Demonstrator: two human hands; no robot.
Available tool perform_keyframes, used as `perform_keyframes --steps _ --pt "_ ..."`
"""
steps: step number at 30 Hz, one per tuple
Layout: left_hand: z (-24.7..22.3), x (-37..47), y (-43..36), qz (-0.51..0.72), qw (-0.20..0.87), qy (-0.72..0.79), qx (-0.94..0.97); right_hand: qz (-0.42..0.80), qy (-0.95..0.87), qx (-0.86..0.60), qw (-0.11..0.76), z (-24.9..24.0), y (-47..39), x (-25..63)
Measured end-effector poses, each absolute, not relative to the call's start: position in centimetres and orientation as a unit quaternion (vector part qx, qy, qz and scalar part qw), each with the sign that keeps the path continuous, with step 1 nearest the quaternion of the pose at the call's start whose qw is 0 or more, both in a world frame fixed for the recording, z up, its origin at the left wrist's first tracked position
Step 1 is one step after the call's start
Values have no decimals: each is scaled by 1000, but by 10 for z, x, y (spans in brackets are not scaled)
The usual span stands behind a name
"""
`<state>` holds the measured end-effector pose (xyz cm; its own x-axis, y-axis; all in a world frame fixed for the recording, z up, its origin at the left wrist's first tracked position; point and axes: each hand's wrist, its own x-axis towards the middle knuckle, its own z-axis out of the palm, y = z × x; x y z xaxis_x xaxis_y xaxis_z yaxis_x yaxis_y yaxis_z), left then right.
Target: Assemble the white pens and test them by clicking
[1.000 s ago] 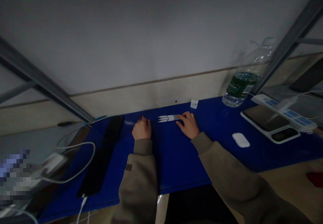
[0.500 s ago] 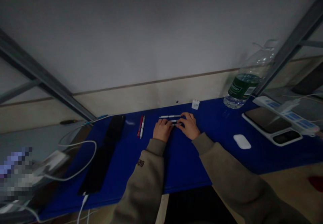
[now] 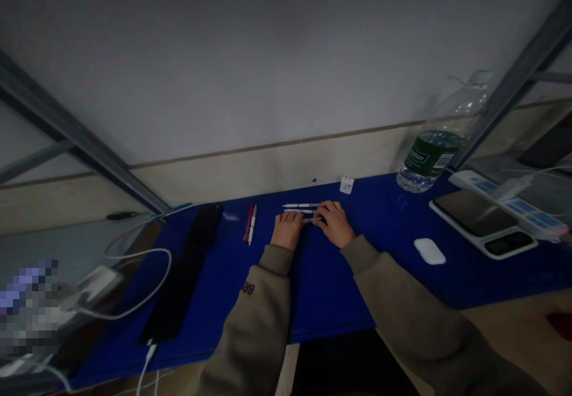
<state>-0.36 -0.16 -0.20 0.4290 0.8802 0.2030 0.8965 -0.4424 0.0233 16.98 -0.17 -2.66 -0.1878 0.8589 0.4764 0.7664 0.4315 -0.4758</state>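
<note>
Three slim pens lie roughly parallel on the blue tabletop (image 3: 322, 301), near its middle. The farthest white pen (image 3: 297, 205) rests just beyond my fingers. A second white pen (image 3: 292, 211) lies close in front of it, partly covered by my right hand (image 3: 331, 222). Nearest to me, a third pen (image 3: 313, 220) spans the gap between both hands. My left hand (image 3: 287, 230) has its curled fingers closed on that pen's left end. The fingers of my right hand pinch its right end. Off to the left, a red pen (image 3: 248, 223) and a white pen (image 3: 252, 224) lie side by side.
Two dark phones (image 3: 203, 227) (image 3: 174, 298) lie at the left, by a white cable (image 3: 168, 265). On the right are a white earphone case (image 3: 429, 251), a scale (image 3: 482, 220), a power strip (image 3: 509, 202) and a large bottle (image 3: 431, 152). A white charger (image 3: 346, 185) sits at the back.
My right hand's fingers have shifted slightly toward me and to the left. The second pen's left part shows more clearly above my left hand. Other things stay where they were.
</note>
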Motion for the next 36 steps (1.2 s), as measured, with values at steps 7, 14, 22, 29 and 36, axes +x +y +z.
perform_keyframes --steps 7,14,22,29,36 --pt "7 -9 -2 -103 58 -488 -865 98 -843 -427 313 -26 3 171" --pt "14 -11 -2 -93 21 -501 -860 84 -848 -407 328 -18 -1 171" --pt "11 -4 -6 -106 23 -512 -852 182 -727 -499 436 -12 -4 172" --pt "11 -3 -7 -100 7 -552 -828 292 -685 -430 511 -7 -2 170" --pt "11 0 -13 -97 -39 -546 -831 318 -665 -472 483 -10 -5 168"
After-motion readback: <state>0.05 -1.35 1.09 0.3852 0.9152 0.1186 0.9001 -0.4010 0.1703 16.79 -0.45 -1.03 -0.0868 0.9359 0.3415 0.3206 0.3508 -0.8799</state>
